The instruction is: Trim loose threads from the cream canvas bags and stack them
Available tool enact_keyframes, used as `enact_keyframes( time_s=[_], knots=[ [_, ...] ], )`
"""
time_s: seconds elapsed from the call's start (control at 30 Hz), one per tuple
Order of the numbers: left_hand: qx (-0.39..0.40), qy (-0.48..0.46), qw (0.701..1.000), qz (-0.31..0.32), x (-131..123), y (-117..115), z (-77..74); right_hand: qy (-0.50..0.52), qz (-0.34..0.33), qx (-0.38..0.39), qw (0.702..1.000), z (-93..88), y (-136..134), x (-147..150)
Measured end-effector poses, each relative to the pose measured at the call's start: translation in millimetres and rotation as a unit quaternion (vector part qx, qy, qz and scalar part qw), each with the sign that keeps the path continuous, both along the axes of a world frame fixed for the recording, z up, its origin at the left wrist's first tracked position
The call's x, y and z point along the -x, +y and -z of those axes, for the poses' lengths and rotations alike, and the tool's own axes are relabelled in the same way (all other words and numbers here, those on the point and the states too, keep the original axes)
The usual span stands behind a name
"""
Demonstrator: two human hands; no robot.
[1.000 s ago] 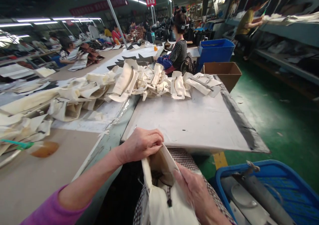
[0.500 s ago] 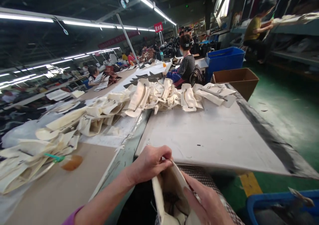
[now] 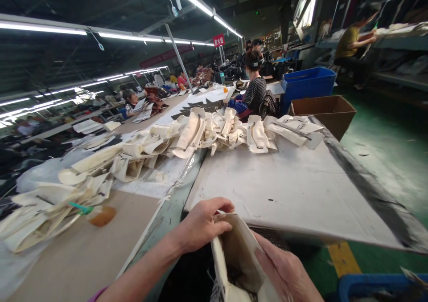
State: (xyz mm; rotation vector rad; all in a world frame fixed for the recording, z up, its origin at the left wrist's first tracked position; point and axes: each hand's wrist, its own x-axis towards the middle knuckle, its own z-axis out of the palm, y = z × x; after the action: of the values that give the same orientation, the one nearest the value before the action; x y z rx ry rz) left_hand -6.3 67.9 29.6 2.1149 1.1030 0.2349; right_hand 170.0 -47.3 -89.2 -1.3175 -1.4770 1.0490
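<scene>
A cream fabric bag piece [image 3: 240,253] is held low in front of me, its mouth facing up and its inside shadowed. My left hand [image 3: 203,224] pinches the top rim at its far left corner, thumb on the inner side. Along the right side of the piece lies my right hand [image 3: 284,266], fingers against the outer wall, lower part cut off by the frame edge. Beyond them, a row of similar cream pieces [image 3: 192,132] is heaped across the tables.
An orange glue bottle [image 3: 103,216] with a green nozzle lies on the left table. A white-topped table [image 3: 267,190] stands ahead. Blue bin [image 3: 307,88], cardboard box [image 3: 323,110] and a seated person in stripes [image 3: 256,92] are beyond; another blue bin [image 3: 377,280] is lower right.
The view has shifted slightly, so the surroundings sit further right. My left thumb has moved over the rim, and the piece's mouth shows wider.
</scene>
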Motion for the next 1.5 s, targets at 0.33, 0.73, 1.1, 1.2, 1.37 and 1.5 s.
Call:
enact_keyframes(
  time_s=[0.33,0.73,1.1,1.2,1.37,1.5],
  knots=[
    [0.036,-0.007,0.999,-0.018,-4,11,-9.1,-0.056,0.008,0.005,0.998,-12.7,9,-20],
    [0.06,0.016,0.998,0.011,-10,11,10.0,0.015,-0.027,0.077,0.996,-26.0,32,-22],
    [-0.126,0.063,0.983,0.117,-6,-2,10.6,-0.204,-0.051,-0.126,0.97,-36.2,52,-11],
    [-0.169,0.064,0.973,0.145,-8,-4,12.7,-0.225,-0.055,-0.135,0.964,-37.4,49,-11],
    [-0.195,0.037,0.975,0.101,-16,-14,18.4,-0.271,-0.059,-0.186,0.943,-36.3,45,-12],
    [-0.135,0.02,0.991,0.012,-24,-22,17.0,-0.261,-0.059,-0.225,0.937,-37.9,41,-14]
  ],
)
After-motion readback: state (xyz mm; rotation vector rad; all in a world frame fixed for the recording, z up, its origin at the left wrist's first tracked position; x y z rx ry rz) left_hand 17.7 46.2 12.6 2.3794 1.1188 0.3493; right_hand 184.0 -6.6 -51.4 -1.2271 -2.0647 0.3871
